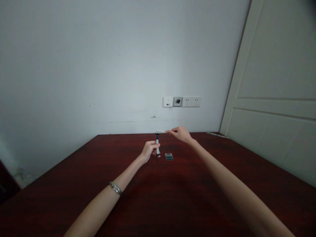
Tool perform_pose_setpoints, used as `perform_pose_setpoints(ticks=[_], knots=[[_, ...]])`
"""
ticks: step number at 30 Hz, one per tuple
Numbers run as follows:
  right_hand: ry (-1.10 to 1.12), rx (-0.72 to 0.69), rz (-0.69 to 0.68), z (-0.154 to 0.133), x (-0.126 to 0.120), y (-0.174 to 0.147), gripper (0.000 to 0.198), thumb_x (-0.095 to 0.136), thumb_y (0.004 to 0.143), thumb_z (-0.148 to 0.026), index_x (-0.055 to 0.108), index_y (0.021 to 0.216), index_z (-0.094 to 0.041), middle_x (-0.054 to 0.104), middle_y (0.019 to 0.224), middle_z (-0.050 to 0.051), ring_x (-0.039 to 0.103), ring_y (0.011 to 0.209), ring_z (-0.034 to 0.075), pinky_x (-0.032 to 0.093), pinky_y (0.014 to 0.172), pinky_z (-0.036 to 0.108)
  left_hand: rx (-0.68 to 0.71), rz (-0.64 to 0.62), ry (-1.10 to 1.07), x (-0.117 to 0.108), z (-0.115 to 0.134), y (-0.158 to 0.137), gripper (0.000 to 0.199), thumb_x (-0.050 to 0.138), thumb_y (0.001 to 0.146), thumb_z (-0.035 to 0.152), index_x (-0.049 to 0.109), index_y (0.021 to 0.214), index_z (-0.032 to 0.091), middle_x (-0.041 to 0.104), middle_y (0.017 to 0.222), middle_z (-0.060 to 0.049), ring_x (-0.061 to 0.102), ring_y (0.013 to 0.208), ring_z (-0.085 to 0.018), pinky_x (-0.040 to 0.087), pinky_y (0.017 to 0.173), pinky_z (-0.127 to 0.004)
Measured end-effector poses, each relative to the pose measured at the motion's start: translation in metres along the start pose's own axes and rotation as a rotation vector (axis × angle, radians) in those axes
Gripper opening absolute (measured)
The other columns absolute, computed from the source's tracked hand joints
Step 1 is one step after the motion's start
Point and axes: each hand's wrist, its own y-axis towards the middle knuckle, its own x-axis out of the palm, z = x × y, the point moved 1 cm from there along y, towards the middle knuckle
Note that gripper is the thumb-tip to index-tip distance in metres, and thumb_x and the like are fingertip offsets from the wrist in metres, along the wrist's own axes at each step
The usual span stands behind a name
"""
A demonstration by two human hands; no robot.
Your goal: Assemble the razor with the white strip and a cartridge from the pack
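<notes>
Upright in my left hand (149,150) is what looks like a razor (157,147), with a white and black handle and a dark head at its top. My fingers and thumb close round the handle. A thin, pale, flat piece (161,131) is pinched in my right hand (181,134); its far end lies at the razor's head, and whether they touch I cannot tell. On the table just right of my left hand lies a small clear case (169,156) with dark bands inside.
The dark red wooden table (138,204) reaches back to a pale wall (123,65). Sockets and a switch plate (182,101) are set in the wall. A white panelled door (276,98) stands at the right, with a flat strip (217,135) near the table's back right corner.
</notes>
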Motion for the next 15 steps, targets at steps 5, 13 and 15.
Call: perform_pose_setpoints(ticks=[5,13,15], knots=[[0.045,-0.048,-0.014,-0.001,0.002,0.002,0.062,0.035,0.077,-0.069,0.070,0.068,-0.018,0.054,0.053,0.001,0.044,0.053,0.012,0.025,0.050,0.022,0.002,-0.003,-0.004,0.001,0.001,-0.001,0.027,0.066,0.062,0.034,0.051,0.069,0.013,0.053,0.046,0.001,0.052,0.040,-0.012,0.052,0.045,-0.032],[0.083,-0.086,-0.061,-0.005,0.007,0.010,0.063,0.037,0.076,-0.069,0.071,0.069,-0.016,0.052,0.052,0.001,0.043,0.052,0.011,0.026,0.050,0.022,0.013,0.025,-0.038,0.004,0.002,-0.001,0.022,0.063,0.064,0.031,0.052,0.068,0.012,0.054,0.046,0.001,0.052,0.040,-0.012,0.051,0.043,-0.031],[0.080,-0.094,-0.087,-0.006,0.008,0.012,0.062,0.037,0.075,-0.070,0.071,0.069,-0.017,0.052,0.052,0.000,0.043,0.053,0.011,0.026,0.050,0.022,0.011,0.042,-0.042,0.003,0.003,-0.002,0.022,0.062,0.064,0.031,0.051,0.067,0.012,0.053,0.046,0.001,0.051,0.038,-0.012,0.051,0.044,-0.031]])
